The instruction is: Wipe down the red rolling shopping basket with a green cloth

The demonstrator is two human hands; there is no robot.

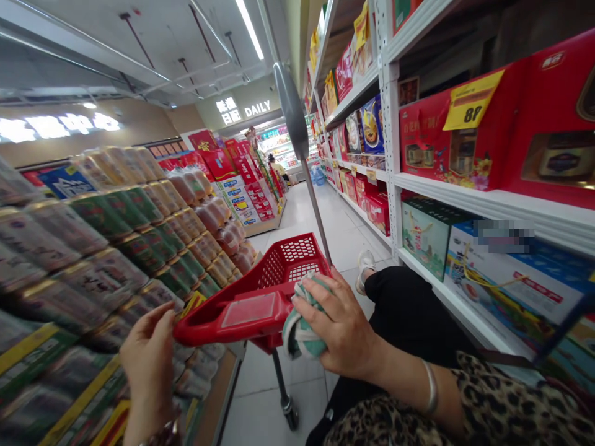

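Note:
My right hand (341,325) is closed around a green and white striped cloth (300,337), pressed against the side of a red shopping basket cart (260,297). My left hand (149,359) is raised beside the basket's front rim, fingers curled near shrink-wrapped drink cans (139,241) on the left display; whether it grips anything is hidden. A grey pole handle (302,161) rises from the basket. My black trouser leg (409,316) and white shoe (365,266) stretch forward on the right.
Stacked can packs fill the left side. White shelves (488,198) on the right carry red gift boxes and blue cartons, with a yellow price tag (471,102). A white tiled aisle (325,217) runs ahead to further displays, where a distant person (277,167) stands.

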